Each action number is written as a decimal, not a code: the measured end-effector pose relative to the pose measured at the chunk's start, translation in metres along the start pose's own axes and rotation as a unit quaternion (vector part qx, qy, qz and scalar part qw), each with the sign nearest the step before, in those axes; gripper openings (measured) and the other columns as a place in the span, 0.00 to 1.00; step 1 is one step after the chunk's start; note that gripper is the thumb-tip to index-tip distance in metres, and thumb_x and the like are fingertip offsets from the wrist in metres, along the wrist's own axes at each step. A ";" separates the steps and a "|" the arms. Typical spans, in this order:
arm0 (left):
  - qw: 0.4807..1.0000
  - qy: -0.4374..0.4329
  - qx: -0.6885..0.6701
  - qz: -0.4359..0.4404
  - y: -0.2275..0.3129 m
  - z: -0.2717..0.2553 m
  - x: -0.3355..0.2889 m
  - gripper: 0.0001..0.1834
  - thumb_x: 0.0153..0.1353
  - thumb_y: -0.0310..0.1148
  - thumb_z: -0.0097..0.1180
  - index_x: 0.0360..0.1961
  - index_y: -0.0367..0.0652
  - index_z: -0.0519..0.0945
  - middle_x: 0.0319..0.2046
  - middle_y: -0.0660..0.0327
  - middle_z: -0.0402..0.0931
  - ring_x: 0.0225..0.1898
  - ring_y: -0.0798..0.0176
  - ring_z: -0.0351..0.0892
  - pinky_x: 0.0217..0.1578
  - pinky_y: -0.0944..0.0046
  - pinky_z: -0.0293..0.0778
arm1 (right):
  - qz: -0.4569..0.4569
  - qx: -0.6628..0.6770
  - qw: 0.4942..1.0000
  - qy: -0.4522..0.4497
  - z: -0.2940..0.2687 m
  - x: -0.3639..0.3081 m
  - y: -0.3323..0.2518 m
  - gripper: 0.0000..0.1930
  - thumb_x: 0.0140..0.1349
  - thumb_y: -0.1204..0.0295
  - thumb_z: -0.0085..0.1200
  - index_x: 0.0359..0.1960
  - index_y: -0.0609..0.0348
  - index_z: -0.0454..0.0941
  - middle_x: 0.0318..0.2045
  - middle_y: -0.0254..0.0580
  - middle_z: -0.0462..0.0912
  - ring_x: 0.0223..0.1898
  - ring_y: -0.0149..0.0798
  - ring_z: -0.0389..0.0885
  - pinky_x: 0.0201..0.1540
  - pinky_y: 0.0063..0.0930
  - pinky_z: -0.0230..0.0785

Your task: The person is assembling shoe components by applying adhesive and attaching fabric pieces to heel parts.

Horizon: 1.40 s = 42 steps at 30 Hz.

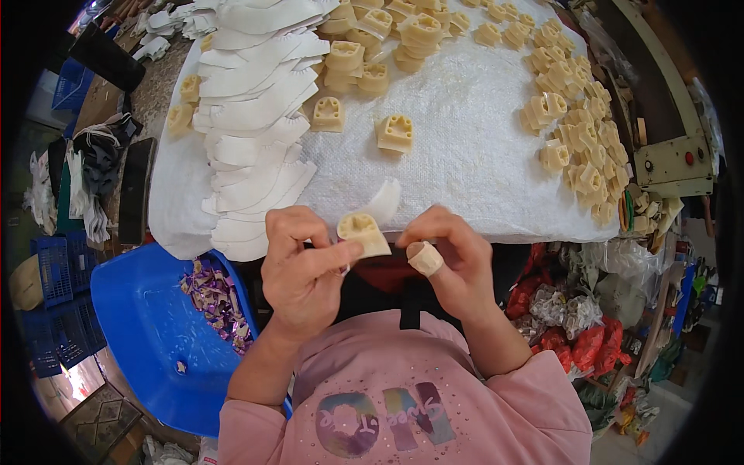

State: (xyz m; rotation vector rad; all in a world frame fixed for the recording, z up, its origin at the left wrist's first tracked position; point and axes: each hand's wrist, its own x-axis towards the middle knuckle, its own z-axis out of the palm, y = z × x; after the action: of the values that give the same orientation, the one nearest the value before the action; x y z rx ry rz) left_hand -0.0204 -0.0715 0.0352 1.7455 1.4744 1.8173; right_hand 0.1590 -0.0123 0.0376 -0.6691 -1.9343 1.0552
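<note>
My left hand [301,267] pinches a cream plastic shoe heel [363,232] between thumb and fingers, its hollowed face with holes turned up. Behind that heel rises a white curved cover piece [383,200], which seems to lie against it. Just right of the heel, my right hand [453,260] is curled, thumb and forefinger slightly apart, with nothing visible between them. A beige finger cover [425,259] wraps its thumb. Two loose heels stand on the white woven sheet [465,170] beyond my hands: one heel [395,134] nearer, another heel [328,115] to its left.
Overlapping white cover pieces [252,147] line the sheet's left side. Heels pile up at the back [418,39] and along the right [581,132]. A blue basin [147,333] with purple wrappers stands lower left; a dark phone [137,190] lies above it. Red and clear bags [570,325] crowd the right.
</note>
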 end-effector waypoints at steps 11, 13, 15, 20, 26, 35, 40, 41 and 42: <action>0.995 -0.071 -0.025 0.061 0.012 0.014 -0.007 0.13 0.38 0.14 0.59 0.29 0.36 0.78 0.33 0.54 0.75 0.35 0.52 0.79 0.33 0.61 0.74 | 0.289 0.440 0.847 0.078 0.005 -0.021 -0.009 0.13 0.69 0.67 0.42 0.47 0.63 0.70 0.44 0.45 0.78 0.47 0.37 0.79 0.48 0.30 0.74; 0.984 -0.100 0.083 0.122 0.011 0.016 -0.003 0.11 0.40 0.18 0.59 0.28 0.36 0.78 0.32 0.55 0.74 0.32 0.55 0.77 0.29 0.62 0.70 | 0.276 0.455 0.843 0.084 0.003 -0.022 -0.009 0.12 0.69 0.72 0.40 0.47 0.65 0.70 0.46 0.47 0.78 0.47 0.37 0.79 0.50 0.29 0.73; 0.978 -0.110 0.115 0.132 0.012 0.018 0.000 0.10 0.40 0.19 0.59 0.28 0.36 0.78 0.31 0.56 0.73 0.31 0.56 0.76 0.26 0.63 0.67 | 0.279 0.439 0.850 0.077 0.003 -0.019 -0.013 0.12 0.69 0.72 0.40 0.48 0.66 0.71 0.46 0.48 0.77 0.47 0.37 0.79 0.50 0.29 0.73; 0.965 -0.116 0.187 0.140 0.017 0.025 0.003 0.08 0.41 0.20 0.58 0.27 0.36 0.77 0.30 0.57 0.71 0.27 0.59 0.71 0.23 0.62 0.62 | 0.258 0.353 0.897 0.066 0.007 -0.009 -0.021 0.14 0.69 0.71 0.40 0.48 0.69 0.70 0.47 0.49 0.78 0.46 0.37 0.79 0.51 0.30 0.73; 0.976 -0.129 0.162 0.065 0.011 0.018 0.004 0.10 0.43 0.16 0.58 0.28 0.36 0.74 0.31 0.55 0.73 0.27 0.57 0.72 0.24 0.62 0.65 | 0.186 0.130 0.972 -0.056 -0.008 -0.001 -0.008 0.15 0.69 0.69 0.41 0.48 0.68 0.71 0.38 0.44 0.81 0.39 0.32 0.80 0.43 0.25 0.72; 0.981 -0.147 -0.122 -0.022 0.007 0.016 -0.005 0.14 0.43 0.09 0.56 0.25 0.37 0.68 0.33 0.51 0.77 0.32 0.56 0.78 0.33 0.64 0.74 | 0.282 0.382 0.868 -0.146 -0.022 0.020 0.016 0.20 0.51 0.78 0.63 0.47 0.65 0.72 0.34 0.41 0.80 0.39 0.32 0.80 0.42 0.25 0.74; 0.982 -0.154 -0.099 -0.049 0.004 0.017 -0.002 0.13 0.45 0.11 0.58 0.25 0.37 0.69 0.33 0.50 0.76 0.30 0.56 0.76 0.31 0.65 0.72 | 0.291 0.297 0.902 -0.117 -0.012 0.016 0.021 0.18 0.56 0.77 0.59 0.48 0.64 0.72 0.32 0.37 0.80 0.35 0.27 0.79 0.37 0.22 0.73; 0.982 -0.152 -0.100 -0.056 0.003 0.018 -0.004 0.11 0.47 0.12 0.57 0.27 0.36 0.70 0.33 0.51 0.76 0.29 0.57 0.75 0.31 0.67 0.71 | 0.295 0.284 0.907 -0.102 -0.010 0.016 0.022 0.17 0.58 0.77 0.57 0.49 0.63 0.71 0.31 0.36 0.80 0.35 0.26 0.78 0.36 0.21 0.72; 0.982 -0.148 -0.097 -0.065 0.003 0.019 -0.007 0.10 0.49 0.13 0.57 0.29 0.36 0.70 0.33 0.51 0.76 0.29 0.58 0.74 0.31 0.68 0.70 | 0.294 0.285 0.906 -0.104 -0.005 0.016 0.020 0.17 0.58 0.77 0.57 0.49 0.63 0.71 0.31 0.36 0.80 0.35 0.26 0.78 0.36 0.21 0.72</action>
State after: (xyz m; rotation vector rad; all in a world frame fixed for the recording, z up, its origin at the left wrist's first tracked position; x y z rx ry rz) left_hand -0.0012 -0.0685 0.0287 1.6917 1.2192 1.5047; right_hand 0.1564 0.0120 0.0290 -0.8390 -1.4771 2.0369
